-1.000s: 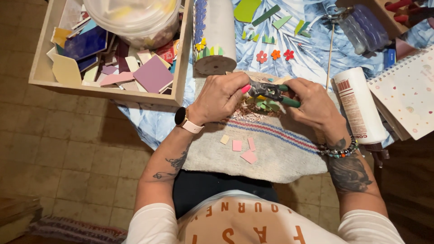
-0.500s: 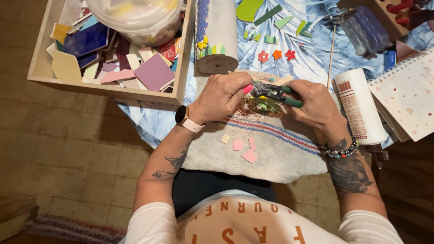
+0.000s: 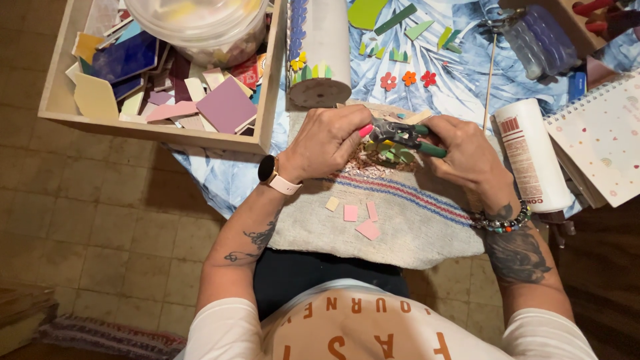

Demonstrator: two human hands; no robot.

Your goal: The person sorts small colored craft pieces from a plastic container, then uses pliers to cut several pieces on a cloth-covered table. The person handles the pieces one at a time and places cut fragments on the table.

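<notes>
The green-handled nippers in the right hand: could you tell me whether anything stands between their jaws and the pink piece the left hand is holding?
Nothing visible does. The left hand holds the pink piece right at the nose of the green-handled nippers, gripped by the right hand. Whether they touch is too small to tell.

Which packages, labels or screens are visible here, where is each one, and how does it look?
Glue bottle: white cylinder lying right of the right hand, red and dark label.
Plastic tub: clear and round, in the wooden tray, top left.
Smartwatch: dark face, pink strap, on the left wrist.
</notes>
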